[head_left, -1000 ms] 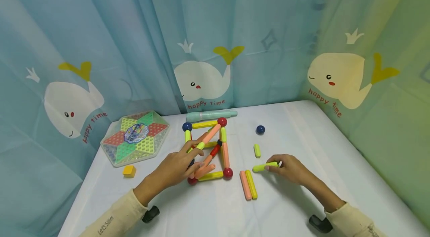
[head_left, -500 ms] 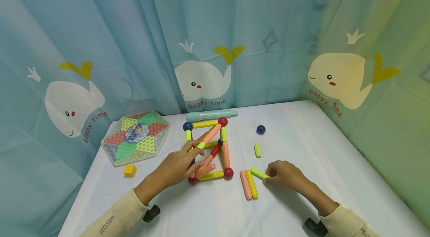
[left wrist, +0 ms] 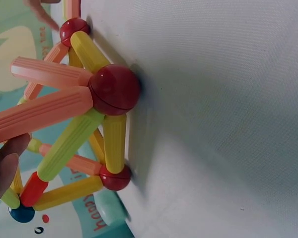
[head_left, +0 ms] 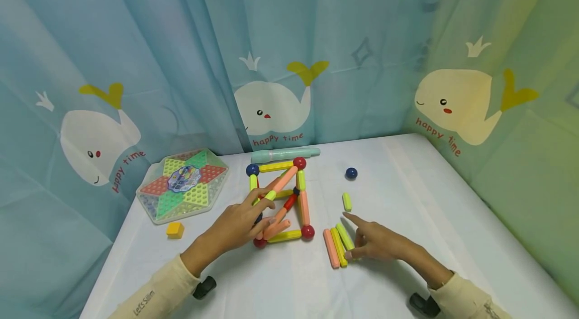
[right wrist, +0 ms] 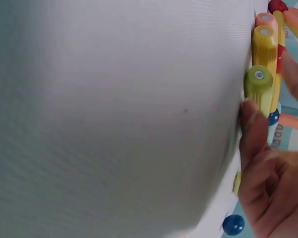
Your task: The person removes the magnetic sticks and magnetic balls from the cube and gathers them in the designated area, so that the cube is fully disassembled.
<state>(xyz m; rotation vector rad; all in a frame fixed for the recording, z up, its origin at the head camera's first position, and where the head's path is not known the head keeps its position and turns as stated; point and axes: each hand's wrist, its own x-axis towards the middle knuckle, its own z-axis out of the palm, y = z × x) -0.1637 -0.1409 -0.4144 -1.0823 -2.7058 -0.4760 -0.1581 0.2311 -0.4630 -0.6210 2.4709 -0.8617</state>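
The left hand (head_left: 235, 226) has its grip pinching sticks of the frame (head_left: 305, 208), which stands on the white surface (head_left: 407, 178); the right hand (head_left: 377, 241) has its grip spread, forefinger extended, other fingers touching the long green stick (head_left: 344, 234); beside that lie a yellow stick (head_left: 339, 247) and an orange one (head_left: 331, 248); a short green stick (head_left: 347, 202) lies near the forefinger.

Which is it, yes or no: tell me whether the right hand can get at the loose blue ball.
Likely yes: only the short green stick lies between the right hand and the loose blue ball, and it looks easy to pass over.
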